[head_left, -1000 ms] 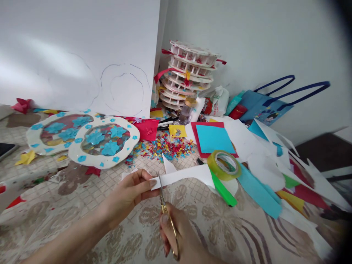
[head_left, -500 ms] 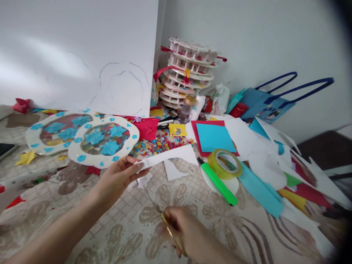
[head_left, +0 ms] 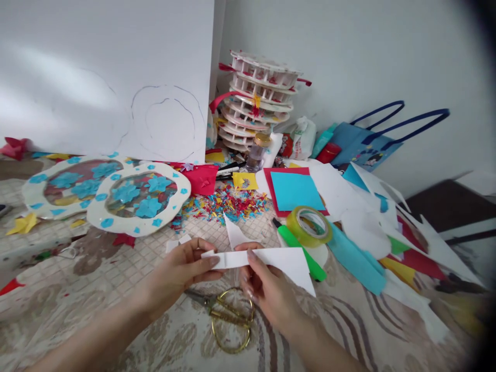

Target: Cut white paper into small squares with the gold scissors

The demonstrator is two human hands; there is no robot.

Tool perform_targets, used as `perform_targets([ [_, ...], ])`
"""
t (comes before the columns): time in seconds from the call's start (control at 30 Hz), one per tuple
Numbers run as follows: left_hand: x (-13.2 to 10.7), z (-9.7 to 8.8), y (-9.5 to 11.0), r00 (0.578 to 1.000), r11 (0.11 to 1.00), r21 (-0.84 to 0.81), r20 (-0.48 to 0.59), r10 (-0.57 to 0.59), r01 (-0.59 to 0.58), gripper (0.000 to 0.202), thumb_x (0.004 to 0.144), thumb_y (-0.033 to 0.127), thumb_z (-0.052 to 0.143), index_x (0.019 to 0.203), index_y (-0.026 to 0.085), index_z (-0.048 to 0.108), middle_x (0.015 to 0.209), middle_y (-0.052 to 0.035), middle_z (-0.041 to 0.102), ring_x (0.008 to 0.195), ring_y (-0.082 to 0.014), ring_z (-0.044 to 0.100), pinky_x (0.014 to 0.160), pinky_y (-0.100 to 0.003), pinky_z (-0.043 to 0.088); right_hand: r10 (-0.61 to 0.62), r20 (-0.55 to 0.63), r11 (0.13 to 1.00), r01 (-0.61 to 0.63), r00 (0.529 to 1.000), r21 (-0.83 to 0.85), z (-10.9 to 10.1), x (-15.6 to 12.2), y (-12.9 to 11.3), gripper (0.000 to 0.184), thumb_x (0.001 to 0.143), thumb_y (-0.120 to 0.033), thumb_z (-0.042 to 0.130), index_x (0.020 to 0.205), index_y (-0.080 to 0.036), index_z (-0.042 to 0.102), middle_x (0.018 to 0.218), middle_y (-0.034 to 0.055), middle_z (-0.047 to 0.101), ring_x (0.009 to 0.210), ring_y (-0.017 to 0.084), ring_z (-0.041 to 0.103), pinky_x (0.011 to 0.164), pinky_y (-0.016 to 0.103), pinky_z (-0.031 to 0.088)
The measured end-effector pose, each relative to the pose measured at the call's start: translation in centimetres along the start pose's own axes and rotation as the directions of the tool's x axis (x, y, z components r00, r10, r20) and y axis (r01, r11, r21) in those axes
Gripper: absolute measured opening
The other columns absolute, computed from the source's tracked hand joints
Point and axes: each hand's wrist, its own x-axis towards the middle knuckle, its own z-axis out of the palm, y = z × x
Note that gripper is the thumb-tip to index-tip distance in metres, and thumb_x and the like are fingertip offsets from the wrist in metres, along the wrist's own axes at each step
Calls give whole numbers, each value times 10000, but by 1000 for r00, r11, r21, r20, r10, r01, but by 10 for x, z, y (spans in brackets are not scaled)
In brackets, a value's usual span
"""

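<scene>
Between my two hands stretches a white paper strip (head_left: pixel 284 258), narrow at the left and wider at its right end. My left hand (head_left: pixel 196 263) pinches the narrow end, which has a crease or small fold near the thumb. My right hand (head_left: pixel 263 279) grips the strip near its middle, thumb on top and fingers beneath. Gold-handled scissors (head_left: pixel 232 320) lie on the patterned tablecloth just below the hands, blades partly under my left hand. Behind the strip is a pointed white paper scrap (head_left: pixel 233 231), and small white scraps (head_left: pixel 177 243) lie by my left hand.
A yellow tape roll (head_left: pixel 309 227) and green marker (head_left: pixel 302 253) lie to the right, near blue paper (head_left: pixel 296 191). Two white rings with blue paper flowers (head_left: pixel 178 206) lie left. Behind stand a jar (head_left: pixel 258 152), a tiered white model (head_left: pixel 259 93) and a white board (head_left: pixel 104 46).
The scissors have left my right hand and now lie on the tablecloth. My right hand has moved up and taken hold of the paper strip, which has come lower and nearer.
</scene>
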Motion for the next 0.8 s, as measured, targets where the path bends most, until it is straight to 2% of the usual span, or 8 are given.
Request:
perform_targets([
  [0.13, 1, 0, -2, 999, 1000, 20, 31, -22, 21, 342, 656, 259, 798, 909, 177, 583, 795, -6, 702, 728, -133, 658, 712, -276, 558, -41, -36, 999, 40, 999, -29, -1, -1, 3, 211, 880, -385, 553, 954, -189, 573, 542, -69, 442, 408, 44, 345, 376, 176, 228],
  [0.37, -1, 2, -4, 999, 996, 76, -9, -43, 43, 289, 657, 302, 788, 842, 152, 624, 754, -18, 712, 697, -128, 656, 689, -240, 537, -51, -14, 998, 50, 999, -33, 0, 0, 7, 225, 886, -407, 539, 955, -195, 565, 554, -69, 446, 415, 47, 362, 376, 174, 237],
  [0.5, -2, 7, -9, 999, 997, 58, -4, -50, 50, 305, 632, 315, 801, 817, 148, 625, 761, -13, 709, 712, -138, 660, 692, -245, 532, -65, 18, 992, 67, 998, -109, 1, 0, 12, 261, 844, -406, 602, 1000, -207, 537, 526, -87, 431, 404, 50, 349, 374, 165, 240],
  [0.63, -7, 13, -12, 999, 995, 85, -14, -48, 49, 290, 634, 311, 800, 791, 146, 620, 769, -14, 699, 721, -148, 660, 689, -255, 528, -46, 2, 977, 46, 999, -207, 2, 0, 15, 225, 805, -373, 654, 886, -191, 549, 474, -99, 401, 395, 47, 318, 371, 158, 236],
  [0.8, -8, 15, -8, 998, 998, 50, 31, -48, 46, 255, 698, 362, 745, 792, 152, 635, 769, -27, 690, 708, -147, 643, 689, -265, 527, -32, 3, 995, 32, 999, -94, 3, 3, 12, 198, 796, -355, 656, 835, -194, 548, 511, -84, 461, 387, 43, 321, 369, 168, 220],
])
